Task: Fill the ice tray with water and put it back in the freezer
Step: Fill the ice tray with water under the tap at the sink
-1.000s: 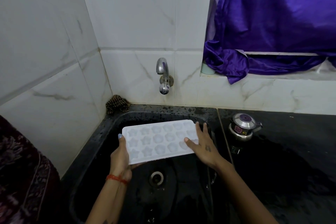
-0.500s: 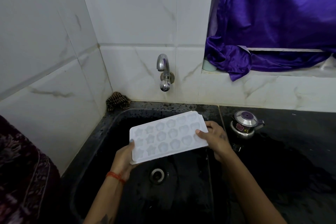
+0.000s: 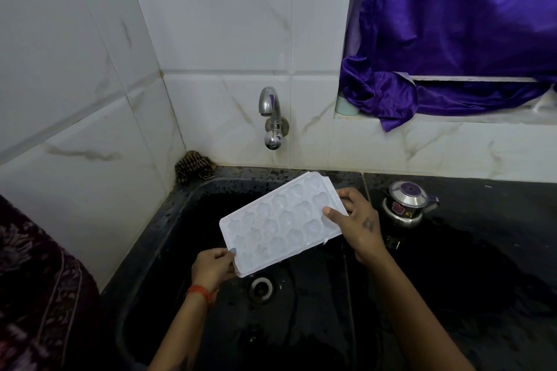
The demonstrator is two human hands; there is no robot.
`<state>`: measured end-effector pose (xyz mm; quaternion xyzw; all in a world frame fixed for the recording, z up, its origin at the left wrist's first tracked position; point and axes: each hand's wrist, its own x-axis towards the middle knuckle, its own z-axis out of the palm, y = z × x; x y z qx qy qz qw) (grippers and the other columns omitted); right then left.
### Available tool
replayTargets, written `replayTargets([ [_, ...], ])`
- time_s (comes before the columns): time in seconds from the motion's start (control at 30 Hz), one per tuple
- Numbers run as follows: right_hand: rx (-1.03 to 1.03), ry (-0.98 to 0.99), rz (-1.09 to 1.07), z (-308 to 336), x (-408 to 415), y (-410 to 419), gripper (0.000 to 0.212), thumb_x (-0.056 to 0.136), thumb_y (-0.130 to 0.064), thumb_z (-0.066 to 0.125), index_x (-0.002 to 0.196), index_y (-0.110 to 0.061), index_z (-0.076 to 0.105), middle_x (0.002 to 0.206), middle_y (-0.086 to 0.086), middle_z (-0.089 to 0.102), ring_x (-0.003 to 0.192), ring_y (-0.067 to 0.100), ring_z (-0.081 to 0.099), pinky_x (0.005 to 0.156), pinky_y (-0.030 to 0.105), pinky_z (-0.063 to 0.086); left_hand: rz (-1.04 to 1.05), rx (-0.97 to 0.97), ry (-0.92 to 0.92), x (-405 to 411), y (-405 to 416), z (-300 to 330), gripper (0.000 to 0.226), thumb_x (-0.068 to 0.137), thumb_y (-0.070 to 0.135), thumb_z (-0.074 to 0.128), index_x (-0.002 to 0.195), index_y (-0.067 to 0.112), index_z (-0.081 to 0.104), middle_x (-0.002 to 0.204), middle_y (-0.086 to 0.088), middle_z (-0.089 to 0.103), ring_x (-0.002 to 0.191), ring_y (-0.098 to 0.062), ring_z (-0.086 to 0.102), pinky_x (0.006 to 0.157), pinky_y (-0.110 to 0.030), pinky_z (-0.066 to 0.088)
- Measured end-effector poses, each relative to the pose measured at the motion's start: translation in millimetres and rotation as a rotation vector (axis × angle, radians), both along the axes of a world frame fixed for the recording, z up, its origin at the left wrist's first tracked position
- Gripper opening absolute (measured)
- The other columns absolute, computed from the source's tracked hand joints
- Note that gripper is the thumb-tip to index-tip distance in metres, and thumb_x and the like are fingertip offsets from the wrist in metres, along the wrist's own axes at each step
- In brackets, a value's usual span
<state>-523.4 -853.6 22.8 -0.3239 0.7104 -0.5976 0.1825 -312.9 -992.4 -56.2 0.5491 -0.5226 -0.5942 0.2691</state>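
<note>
A white plastic ice tray [image 3: 280, 223] with star and flower shaped cells hangs over the black sink [image 3: 168, 250], tilted with its right end higher. My left hand [image 3: 212, 268] grips its lower left corner. My right hand [image 3: 358, 223] grips its upper right end, thumb on top. Drops of water cling to the tray's lower edge. The chrome tap [image 3: 271, 117] juts from the tiled wall above the tray, and no water runs from it.
A small steel pot with a lid [image 3: 405, 203] stands on the wet black counter right of the sink. A brown scrubber [image 3: 193, 166] sits in the back left corner. Purple cloth [image 3: 452, 39] hangs over the window ledge. The drain [image 3: 260, 289] lies below the tray.
The tray has risen and swung to the right, its right end tilting up. My right hand moved from flat on top to gripping the tray's right end.
</note>
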Motion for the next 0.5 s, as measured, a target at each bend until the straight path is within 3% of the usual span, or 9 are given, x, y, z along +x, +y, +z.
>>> replayTargets([
  [0.07, -0.019, 0.017, 0.011, 0.4, 1.0, 0.5, 0.023, 0.080, -0.009, 0.070, 0.092, -0.024, 0.057, 0.098, 0.002, 0.069, 0.091, 0.017, 0.066, 0.077, 0.036, 0.055, -0.002, -0.010, -0.014, -0.2, -1.5, -1.6, 0.021, 0.090, 0.007, 0.060, 0.071, 0.000, 0.064, 0.084, -0.024, 0.068, 0.075, -0.035, 0.065, 0.074, -0.044, 0.056],
  [0.2, -0.052, 0.050, 0.020, 2.6, 2.7, 0.2, 0.029, 0.079, -0.009, 0.071, 0.083, -0.032, 0.055, 0.089, -0.012, 0.066, 0.084, 0.003, 0.064, 0.071, 0.025, 0.053, -0.002, 0.011, 0.019, -0.6, -1.9, -2.9, 0.020, 0.091, 0.004, 0.057, 0.071, -0.001, 0.062, 0.077, -0.020, 0.065, 0.065, -0.028, 0.063, 0.048, -0.024, 0.056],
  [0.33, -0.063, 0.083, 0.027, 3.6, 2.1, 0.5, 0.028, 0.079, -0.009, 0.071, 0.082, -0.032, 0.055, 0.087, -0.015, 0.066, 0.077, -0.007, 0.063, 0.067, 0.017, 0.052, 0.000, 0.010, 0.039, -1.5, 0.2, 0.4, 0.014, 0.091, 0.003, 0.057, 0.079, -0.004, 0.062, 0.077, -0.019, 0.064, 0.064, -0.027, 0.061, 0.047, -0.021, 0.055],
  [0.5, -0.072, 0.111, 0.054, 4.3, 1.1, -0.3, 0.026, 0.079, -0.009, 0.070, 0.082, -0.030, 0.055, 0.085, -0.013, 0.067, 0.078, -0.005, 0.064, 0.069, 0.025, 0.053, 0.028, 0.005, 0.094, -1.6, 2.0, 3.9, 0.007, 0.089, 0.000, 0.058, 0.090, -0.006, 0.062, 0.075, -0.018, 0.063, 0.065, -0.026, 0.061, 0.045, -0.018, 0.054],
])
